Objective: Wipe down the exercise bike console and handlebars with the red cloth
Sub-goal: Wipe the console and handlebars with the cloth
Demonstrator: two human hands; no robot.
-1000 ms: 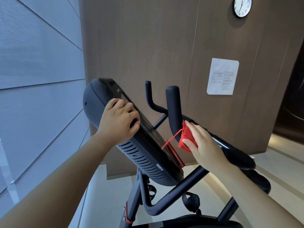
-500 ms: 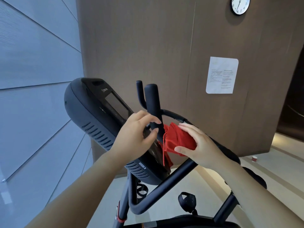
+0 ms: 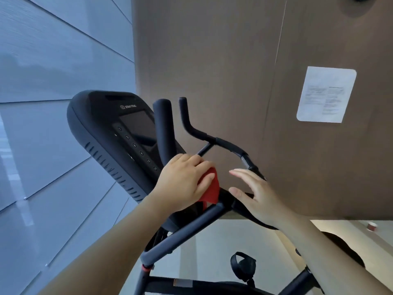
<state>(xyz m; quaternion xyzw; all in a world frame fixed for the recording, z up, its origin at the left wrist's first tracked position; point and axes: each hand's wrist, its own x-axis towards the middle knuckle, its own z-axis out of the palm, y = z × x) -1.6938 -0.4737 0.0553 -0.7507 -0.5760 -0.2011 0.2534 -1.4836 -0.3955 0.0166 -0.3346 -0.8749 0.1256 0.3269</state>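
Head camera, looking forward and down over an exercise bike. Centre of frame: the left hand (image 3: 185,184) lies with its fingers curled over a crumpled red cloth (image 3: 211,189). It grips the cloth against the foot of the near upright horn of the black padded handlebars (image 3: 164,128), where the horn meets the dark grey frame tube (image 3: 180,237). Only the cloth's right edge shows beyond the knuckles. Just right of the cloth and not touching it, the right hand (image 3: 256,200) is spread with fingers straight and apart, holding nothing. Its palm lies over the curved right section of the handlebars, though contact cannot be confirmed. Left of centre: the black plastic console (image 3: 106,133), tilted, with a dark screen, a column of small buttons and a vented side. Upper right: a white printed paper sheet (image 3: 326,94) fixed to the brown panelled wall (image 3: 212,60). Left side of frame: pale grey-blue wall panels (image 3: 53,60). Bottom centre: a black strapped pedal (image 3: 242,266). Lower right, on the pale floor (image 3: 212,252): a small red-and-white cup (image 3: 372,226).
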